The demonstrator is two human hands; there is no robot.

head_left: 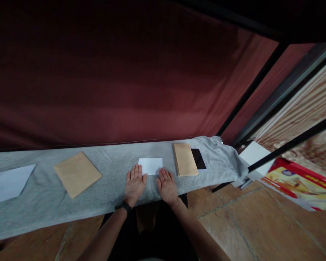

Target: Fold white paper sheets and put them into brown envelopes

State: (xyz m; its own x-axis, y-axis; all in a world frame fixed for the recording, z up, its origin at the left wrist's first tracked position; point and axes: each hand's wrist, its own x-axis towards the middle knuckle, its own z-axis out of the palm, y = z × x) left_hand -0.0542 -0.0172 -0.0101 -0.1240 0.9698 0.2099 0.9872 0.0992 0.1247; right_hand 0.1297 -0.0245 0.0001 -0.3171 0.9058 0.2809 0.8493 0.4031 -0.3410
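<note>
A small white sheet of paper (151, 165), possibly folded, lies flat on the cloth-covered table in front of me. My left hand (135, 181) rests palm down with its fingers stretched out, fingertips at the paper's left edge. On the other side, my right hand (167, 185) lies flat too, its fingers touching the lower right corner. Neither hand grips anything. Just right of my right hand sits a stack of brown envelopes (185, 159), partly covering a dark phone or tablet (199, 159).
A brown envelope (77, 174) lies at an angle to the left, with larger white paper (9, 183) beyond it. Grey cloth (111, 195) covers the narrow table. A red curtain (125, 90) hangs behind. Black frame bars (252, 87) and a colourful box (304, 185) stand at right.
</note>
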